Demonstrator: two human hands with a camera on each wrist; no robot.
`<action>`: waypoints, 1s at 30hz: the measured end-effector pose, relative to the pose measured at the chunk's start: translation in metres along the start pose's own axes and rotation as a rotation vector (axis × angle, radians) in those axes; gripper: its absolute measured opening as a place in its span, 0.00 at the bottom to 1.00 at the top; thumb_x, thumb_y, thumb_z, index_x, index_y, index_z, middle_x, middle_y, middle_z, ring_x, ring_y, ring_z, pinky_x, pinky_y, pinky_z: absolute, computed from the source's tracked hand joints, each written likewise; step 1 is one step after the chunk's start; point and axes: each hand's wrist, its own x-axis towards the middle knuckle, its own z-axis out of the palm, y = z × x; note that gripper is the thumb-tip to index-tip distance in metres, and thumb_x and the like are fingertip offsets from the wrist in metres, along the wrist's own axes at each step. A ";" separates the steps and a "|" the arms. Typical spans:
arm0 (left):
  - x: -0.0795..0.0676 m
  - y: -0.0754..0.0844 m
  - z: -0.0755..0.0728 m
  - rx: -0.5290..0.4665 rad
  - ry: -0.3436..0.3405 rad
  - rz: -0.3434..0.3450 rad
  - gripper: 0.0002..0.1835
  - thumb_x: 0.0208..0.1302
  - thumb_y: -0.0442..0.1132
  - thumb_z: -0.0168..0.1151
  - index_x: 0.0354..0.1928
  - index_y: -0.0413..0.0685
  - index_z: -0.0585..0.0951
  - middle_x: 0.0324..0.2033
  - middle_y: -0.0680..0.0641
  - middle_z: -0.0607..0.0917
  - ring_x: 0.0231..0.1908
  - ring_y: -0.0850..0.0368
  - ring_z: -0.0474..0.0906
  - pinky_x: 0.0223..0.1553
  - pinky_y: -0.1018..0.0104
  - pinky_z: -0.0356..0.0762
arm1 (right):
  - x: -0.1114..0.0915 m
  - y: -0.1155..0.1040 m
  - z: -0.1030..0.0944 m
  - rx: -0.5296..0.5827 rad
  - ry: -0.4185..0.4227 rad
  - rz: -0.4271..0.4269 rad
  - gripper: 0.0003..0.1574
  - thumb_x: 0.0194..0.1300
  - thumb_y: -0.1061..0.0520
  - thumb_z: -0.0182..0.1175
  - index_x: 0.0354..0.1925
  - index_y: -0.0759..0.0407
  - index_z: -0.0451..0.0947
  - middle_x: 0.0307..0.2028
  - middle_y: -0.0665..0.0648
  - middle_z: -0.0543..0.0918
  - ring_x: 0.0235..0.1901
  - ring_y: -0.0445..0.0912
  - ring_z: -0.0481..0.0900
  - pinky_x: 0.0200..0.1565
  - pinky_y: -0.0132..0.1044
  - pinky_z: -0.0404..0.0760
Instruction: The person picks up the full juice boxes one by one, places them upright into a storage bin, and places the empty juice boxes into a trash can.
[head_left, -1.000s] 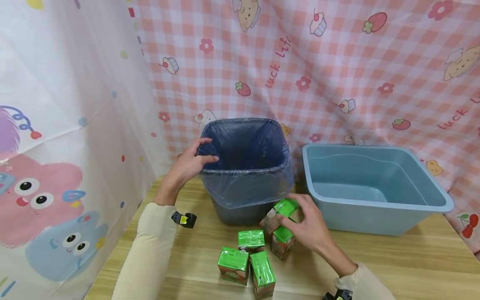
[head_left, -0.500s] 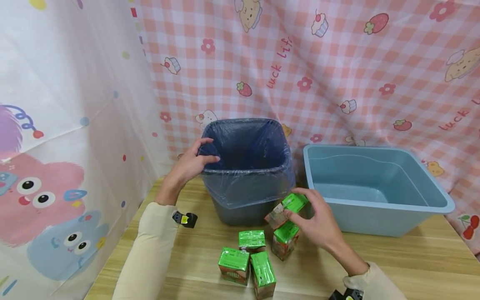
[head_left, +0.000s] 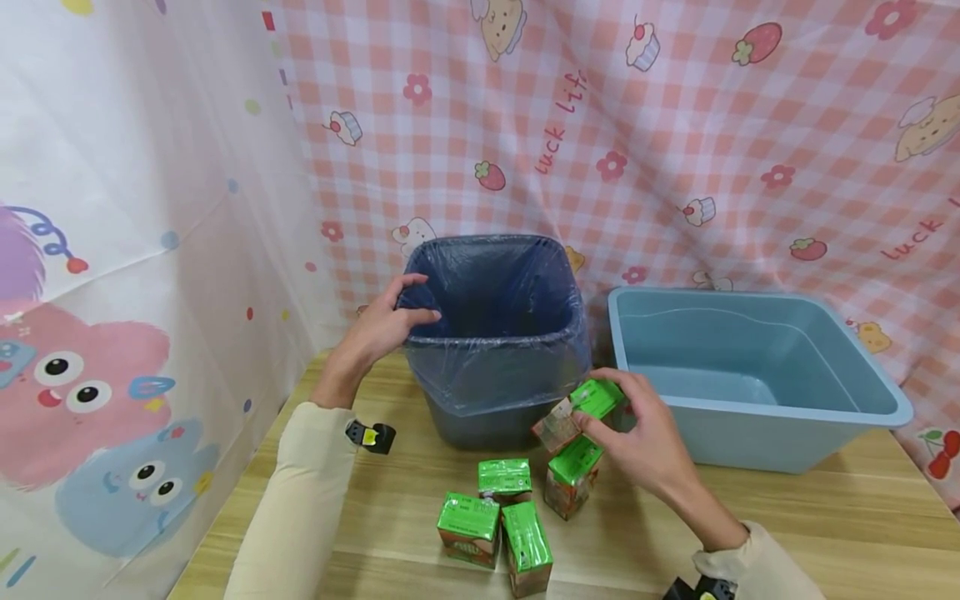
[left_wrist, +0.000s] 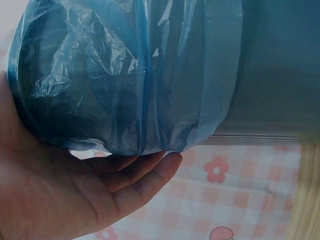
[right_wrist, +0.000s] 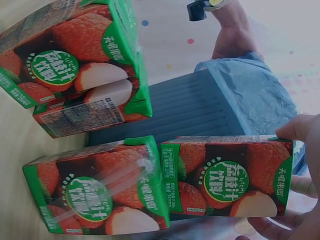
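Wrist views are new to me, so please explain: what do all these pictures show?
There is no machine here, just a person's bare left hand and right hand. The wide picture comes from a camera on the head, looking forward and down. The other two come from wrist cameras, one on each arm, hence the close-ups. On the table stand four boxes, a bin with a plastic liner, and a tub. The right hand holds a fifth box, tilted; the left hand grips the bin's rim.

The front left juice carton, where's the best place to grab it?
Probably its front and back faces near the left end, coming down from above: the carton stands with its green top up, and a neighbouring carton crowds its right.
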 end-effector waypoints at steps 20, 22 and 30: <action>0.000 0.000 -0.001 -0.003 -0.009 0.010 0.35 0.68 0.49 0.60 0.74 0.61 0.59 0.76 0.44 0.56 0.72 0.43 0.56 0.70 0.40 0.54 | 0.009 -0.025 -0.023 0.010 0.047 -0.113 0.32 0.57 0.55 0.72 0.59 0.57 0.75 0.52 0.58 0.76 0.47 0.46 0.74 0.46 0.40 0.75; 0.000 0.000 -0.001 -0.003 -0.010 0.010 0.35 0.68 0.49 0.60 0.74 0.61 0.59 0.76 0.45 0.56 0.72 0.43 0.56 0.70 0.40 0.54 | 0.010 -0.028 -0.025 0.013 0.055 -0.123 0.32 0.57 0.55 0.72 0.59 0.57 0.76 0.52 0.58 0.77 0.48 0.46 0.73 0.47 0.42 0.74; 0.000 0.001 0.000 -0.007 -0.011 0.008 0.35 0.68 0.50 0.59 0.74 0.61 0.59 0.76 0.45 0.56 0.72 0.43 0.56 0.70 0.40 0.55 | 0.015 -0.040 -0.036 0.024 0.096 -0.162 0.32 0.57 0.56 0.72 0.59 0.56 0.76 0.52 0.58 0.77 0.49 0.45 0.73 0.48 0.41 0.73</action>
